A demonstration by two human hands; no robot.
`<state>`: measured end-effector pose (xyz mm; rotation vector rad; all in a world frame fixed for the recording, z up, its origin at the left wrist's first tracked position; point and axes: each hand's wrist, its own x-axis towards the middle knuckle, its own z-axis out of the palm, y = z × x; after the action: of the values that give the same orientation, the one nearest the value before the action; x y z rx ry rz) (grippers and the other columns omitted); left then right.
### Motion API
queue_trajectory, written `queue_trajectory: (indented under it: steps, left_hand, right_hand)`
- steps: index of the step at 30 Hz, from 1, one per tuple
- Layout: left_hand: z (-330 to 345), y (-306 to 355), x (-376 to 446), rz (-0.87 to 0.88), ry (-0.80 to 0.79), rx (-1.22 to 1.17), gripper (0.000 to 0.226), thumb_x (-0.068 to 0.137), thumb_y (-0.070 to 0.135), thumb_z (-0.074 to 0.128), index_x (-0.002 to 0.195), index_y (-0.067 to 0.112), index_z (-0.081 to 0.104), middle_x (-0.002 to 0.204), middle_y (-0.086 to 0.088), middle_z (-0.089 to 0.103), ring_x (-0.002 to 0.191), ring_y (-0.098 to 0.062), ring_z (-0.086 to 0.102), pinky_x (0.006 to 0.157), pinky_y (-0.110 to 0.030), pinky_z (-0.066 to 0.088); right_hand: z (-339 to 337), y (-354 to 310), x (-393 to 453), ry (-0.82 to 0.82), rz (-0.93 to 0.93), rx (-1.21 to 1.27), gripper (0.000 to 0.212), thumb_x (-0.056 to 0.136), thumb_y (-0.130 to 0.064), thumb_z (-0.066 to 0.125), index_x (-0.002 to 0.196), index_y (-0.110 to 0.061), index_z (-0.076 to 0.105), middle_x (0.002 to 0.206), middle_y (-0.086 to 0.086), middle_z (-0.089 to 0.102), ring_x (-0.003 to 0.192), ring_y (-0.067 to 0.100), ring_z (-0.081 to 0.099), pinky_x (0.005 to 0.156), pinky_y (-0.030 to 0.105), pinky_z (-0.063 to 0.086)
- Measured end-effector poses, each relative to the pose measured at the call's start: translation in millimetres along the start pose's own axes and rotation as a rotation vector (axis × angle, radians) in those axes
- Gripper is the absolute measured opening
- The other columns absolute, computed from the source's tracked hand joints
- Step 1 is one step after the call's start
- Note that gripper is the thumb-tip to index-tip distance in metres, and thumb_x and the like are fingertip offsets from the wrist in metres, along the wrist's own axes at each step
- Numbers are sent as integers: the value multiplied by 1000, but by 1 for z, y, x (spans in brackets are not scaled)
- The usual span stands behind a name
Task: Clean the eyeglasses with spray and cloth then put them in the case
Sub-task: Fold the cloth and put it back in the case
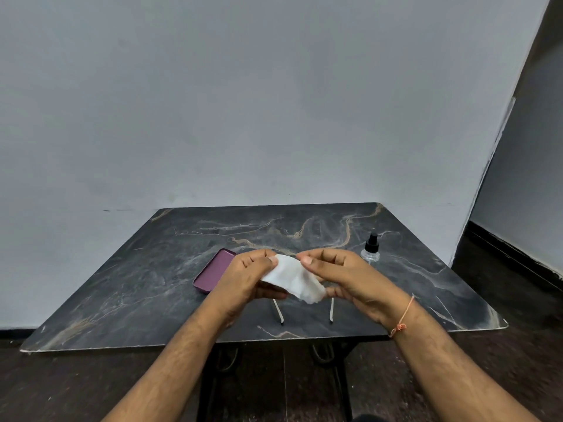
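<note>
Both hands meet over the middle of the dark marbled counter [304, 226] with a white cloth [294, 278] stretched between them. The left hand [249, 278] pinches the cloth's upper left edge with thumb and curled fingers [268, 259], and the right hand [344, 275] grips its right side, thumb on top and fingers folded beneath. The eyeglasses [278, 312] are mostly hidden behind the cloth and the hands; only the two thin temple arms show, pointing from under the cloth toward 6 o'clock, so the frame's long axis appears to run from 9 to 3 o'clock, across the body and between the two hands. Whether either hand also holds the frame itself cannot be told, since the lenses are covered. This looks like the wiping step, with the cloth wrapped over the front of the glasses. The purple case [213, 272] lies open on the counter at about 9 o'clock from the hands, just beside the left hand, its long axis running from 7 to 1 o'clock. That makes the left hand the nearer one for the coming placement, and the glasses would need turning to line up with the case. The spray bottle [371, 249] stands upright at about 2 o'clock, just beyond the right hand.
</note>
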<state>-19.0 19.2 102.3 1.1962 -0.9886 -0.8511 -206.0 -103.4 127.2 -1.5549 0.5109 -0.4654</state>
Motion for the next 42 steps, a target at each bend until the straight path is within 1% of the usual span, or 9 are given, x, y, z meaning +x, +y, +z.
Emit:
queue_trajectory:
  steps: [3,9,12,15,19,21,24,32,42]
  left_hand:
    - [1,17,-5,11,-16,58,25,91,31,58,81,21,78,88,-15,76,81,-30,75,71,-39,67]
    - [-12,38,-12,34,24,162,24,105,19,57,89,11,73,83,-20,79,68,-31,79,60,-30,65]
    - [-25,37,-13,56,76,141,27,97,28,59,91,8,76,97,-29,79,73,-33,81,64,-35,65]
    - [-27,29,-15,-32,73,154,40,109,36,58,112,1,76,105,-29,80,86,-36,83,77,-42,65]
    - [-21,26,-25,-126,2,60,64,91,67,73,117,8,77,104,-25,81,82,-29,83,69,-29,68]
    - [-21,25,-28,-111,6,95,52,85,46,89,118,7,78,106,-21,82,81,-26,83,69,-27,67]
    - [-23,23,-27,-99,83,120,26,91,18,81,113,5,80,102,-19,84,77,-23,82,64,-23,65]
    - [-36,16,-28,-96,188,97,23,103,23,70,112,5,82,96,-21,83,71,-19,81,59,-20,64]
    - [-64,-16,-29,-22,378,81,16,99,17,77,104,3,82,73,-17,73,60,-14,73,60,-23,64]
  right_hand:
    - [3,-8,-5,-86,10,-5,39,89,-29,81,125,-14,76,121,12,79,111,25,76,97,44,61]
    - [10,-9,-10,-87,98,55,10,88,-9,82,97,-8,83,100,21,79,83,21,74,73,32,63]
    - [8,-9,-13,-64,127,119,11,86,-4,83,97,-6,83,92,14,76,69,15,72,60,24,63]
    - [8,-9,-14,-40,126,115,10,85,-3,84,92,-9,83,91,13,76,68,15,71,59,23,62]
    - [9,-8,-15,-10,118,77,10,84,-1,84,87,-11,83,85,10,76,66,14,70,57,23,60]
    - [9,-7,-16,4,117,68,12,85,-1,84,95,-7,82,83,9,76,64,12,70,55,22,59]
    - [8,-4,-16,28,120,74,18,84,2,83,101,-2,79,84,8,76,64,12,71,54,22,58]
    - [9,5,-10,116,136,195,35,82,13,81,115,7,73,96,18,80,69,24,78,63,29,65]
    - [19,-1,21,178,144,239,22,85,12,78,105,1,78,90,21,80,67,20,78,66,26,66]
